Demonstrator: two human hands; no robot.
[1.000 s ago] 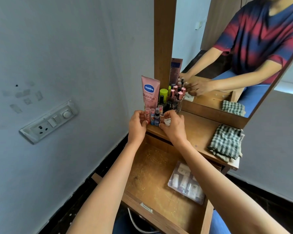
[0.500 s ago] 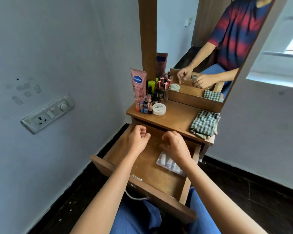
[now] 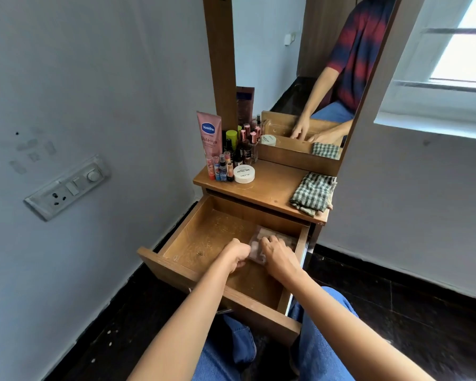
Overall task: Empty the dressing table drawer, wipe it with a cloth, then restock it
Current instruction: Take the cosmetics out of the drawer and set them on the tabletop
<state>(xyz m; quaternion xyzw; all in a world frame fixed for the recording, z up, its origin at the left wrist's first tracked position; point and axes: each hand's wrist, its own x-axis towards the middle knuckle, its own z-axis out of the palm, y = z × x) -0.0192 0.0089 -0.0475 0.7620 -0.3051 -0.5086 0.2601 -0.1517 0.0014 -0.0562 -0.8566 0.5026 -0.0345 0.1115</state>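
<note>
Lying in the right half of the drawer, the clear pouch is covered by the right hand, fingers curled over its top — the nearer hand. The left hand is curled at its left edge; whether it pinches anything cannot be told.

Daylight from the window upper right, blown out white there. I get even, soft light on the wall; mild shadow inside the drawer; floor very dark. Wide-angle bends straight lines near the edges. Mostly sharp.
</note>
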